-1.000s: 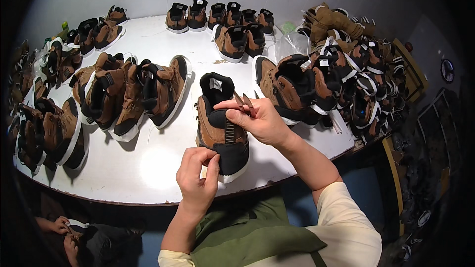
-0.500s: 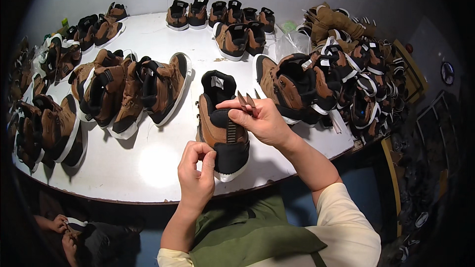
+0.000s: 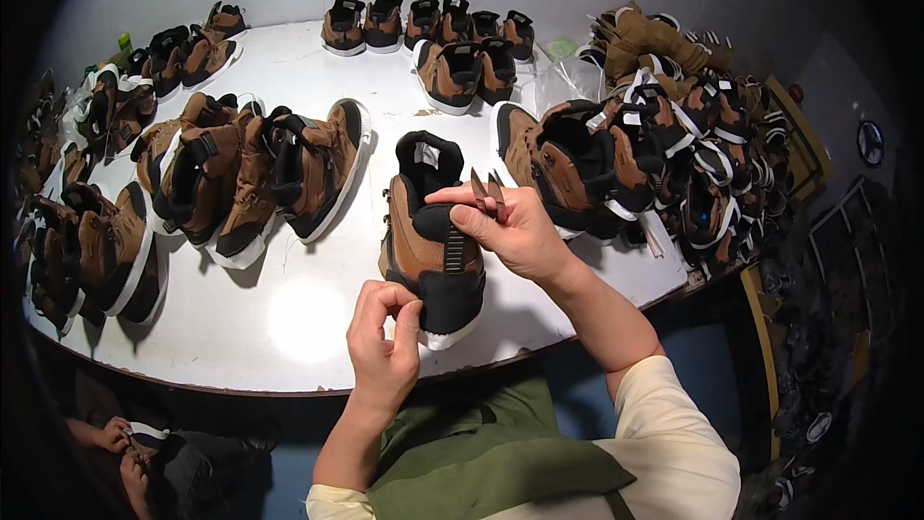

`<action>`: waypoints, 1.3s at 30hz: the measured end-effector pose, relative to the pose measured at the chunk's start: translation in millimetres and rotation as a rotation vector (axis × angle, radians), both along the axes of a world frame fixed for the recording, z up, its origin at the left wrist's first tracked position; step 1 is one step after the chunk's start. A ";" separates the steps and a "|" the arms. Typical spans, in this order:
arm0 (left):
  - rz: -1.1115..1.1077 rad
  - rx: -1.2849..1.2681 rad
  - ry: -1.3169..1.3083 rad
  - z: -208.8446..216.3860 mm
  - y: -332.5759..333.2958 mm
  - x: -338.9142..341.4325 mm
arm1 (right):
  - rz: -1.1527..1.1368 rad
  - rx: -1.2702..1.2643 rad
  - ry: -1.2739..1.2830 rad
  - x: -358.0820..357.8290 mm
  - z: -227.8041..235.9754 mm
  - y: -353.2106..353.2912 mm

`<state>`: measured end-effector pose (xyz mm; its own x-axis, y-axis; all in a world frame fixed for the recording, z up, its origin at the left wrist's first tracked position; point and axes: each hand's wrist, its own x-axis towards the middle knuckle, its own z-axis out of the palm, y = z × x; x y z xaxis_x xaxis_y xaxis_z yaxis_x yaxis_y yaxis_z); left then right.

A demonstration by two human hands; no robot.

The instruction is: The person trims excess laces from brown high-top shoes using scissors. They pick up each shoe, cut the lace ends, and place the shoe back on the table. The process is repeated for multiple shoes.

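A brown and black high-top shoe [image 3: 404, 243] with a white sole stands on the white table in front of me, its black heel toward me. My right hand [image 3: 520, 236] is closed around small thread snips [image 3: 487, 195], with both pointed blades sticking up past the fingers. Its thumb and forefinger also pinch the padded black collar at the shoe's heel. Down at the left side of the heel, my left hand [image 3: 381, 339] is closed in a pinch; whatever its fingertips hold is too small to make out.
Similar shoes [image 3: 313, 169] stand in a group on the left. More line the table's back edge. A dense pile of shoes [image 3: 707, 149] fills the right side, beside a clear plastic bag [image 3: 570, 82]. At lower left, another person's hands [image 3: 130, 453] hold a shoe part.
The shoe has tipped or shifted very slightly, and the snips' blades have moved a little to the right. Both hands keep nearly the same grip and place.
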<state>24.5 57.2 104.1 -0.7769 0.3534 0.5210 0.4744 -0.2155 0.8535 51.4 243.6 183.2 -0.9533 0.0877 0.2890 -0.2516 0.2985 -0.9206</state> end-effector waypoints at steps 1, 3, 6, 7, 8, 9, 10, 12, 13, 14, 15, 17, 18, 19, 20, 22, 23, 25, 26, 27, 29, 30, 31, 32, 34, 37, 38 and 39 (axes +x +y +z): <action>-0.001 0.008 -0.007 -1.2 0.5 0.1 | -0.003 -0.006 -0.003 0.2 0.1 0.7; -0.004 0.024 -0.022 -3.7 0.9 0.5 | -0.007 -0.017 -0.009 0.9 0.3 1.9; 0.006 0.040 -0.049 -6.0 -0.3 0.9 | 0.008 -0.076 -0.018 2.4 0.0 1.0; 0.008 0.081 -0.098 -6.9 -0.6 1.6 | 0.003 -0.068 -0.014 2.7 -0.5 1.9; 0.008 0.122 -0.147 -8.2 -1.1 2.9 | -0.002 -0.060 -0.009 2.9 -1.4 3.3; 0.010 0.164 -0.196 -9.9 -2.0 4.5 | -0.007 -0.052 -0.006 3.3 -1.8 4.5; -0.031 0.255 -0.326 -10.7 -5.1 7.5 | -0.005 -0.079 -0.023 4.4 -1.4 5.6; -0.141 0.427 -0.536 -27.4 -11.3 6.0 | 0.004 -0.132 -0.057 6.7 0.1 7.4; -0.209 0.534 -0.659 -36.2 -11.4 5.2 | 0.001 -0.145 -0.056 7.9 0.3 9.0; -0.202 0.539 -0.823 -43.4 -10.3 7.0 | -0.001 -0.158 -0.055 9.4 0.1 11.0; -0.194 0.546 -0.984 -50.0 -10.2 9.2 | -0.002 -0.167 -0.052 10.1 0.0 11.2; -0.357 0.536 -1.238 -52.5 -8.3 14.5 | 0.005 -0.185 -0.019 9.8 -1.3 11.0; -0.449 0.522 -1.267 -48.7 -2.6 18.0 | 0.004 -0.191 -0.018 10.1 -0.4 12.2; -0.541 0.508 -1.294 -46.4 1.1 20.0 | 0.004 -0.197 -0.017 10.4 0.4 13.0; -0.672 0.563 -1.306 -57.8 1.6 21.8 | 0.020 -0.214 -0.024 10.4 -0.9 14.6; -0.700 0.520 -1.313 -35.2 10.7 26.3 | 0.040 -0.241 -0.030 11.3 -4.5 22.4; -0.740 0.523 -1.291 -35.7 14.2 26.7 | 0.048 -0.265 -0.028 12.0 -3.9 25.1; -0.786 0.556 -1.302 -32.3 20.3 27.7 | 0.056 -0.312 -0.018 14.9 -1.5 30.9; -0.809 0.574 -1.307 -30.6 23.2 28.3 | 0.065 -0.342 0.000 14.6 -2.6 34.4; -0.802 0.574 -1.314 -28.1 25.2 29.0 | 0.069 -0.346 0.007 14.8 -3.9 37.0; -0.789 0.575 -1.328 -21.9 27.8 30.4 | 0.079 -0.353 0.018 15.7 -4.5 41.0; -0.783 0.573 -1.322 -21.2 28.2 30.8 | 0.073 -0.353 0.015 16.0 -4.8 41.5; -0.777 0.572 -1.316 -21.0 28.4 31.2 | 0.068 -0.353 0.011 16.2 -4.9 41.7; -0.771 0.571 -1.309 -20.5 28.7 31.5 | 0.063 -0.352 0.007 16.3 -4.8 42.0; -0.761 0.556 -1.315 -18.7 27.8 31.9 | 0.062 -0.351 0.005 16.9 -5.0 42.2; -0.763 0.546 -1.318 -17.2 26.8 31.5 | 0.061 -0.347 0.006 17.5 -5.6 42.9; -0.767 0.544 -1.318 -16.6 26.7 31.3 | 0.061 -0.346 0.007 17.6 -6.0 43.3; -0.764 0.539 -1.318 -15.5 26.9 31.3 | 0.060 -0.346 0.011 17.6 -6.7 44.0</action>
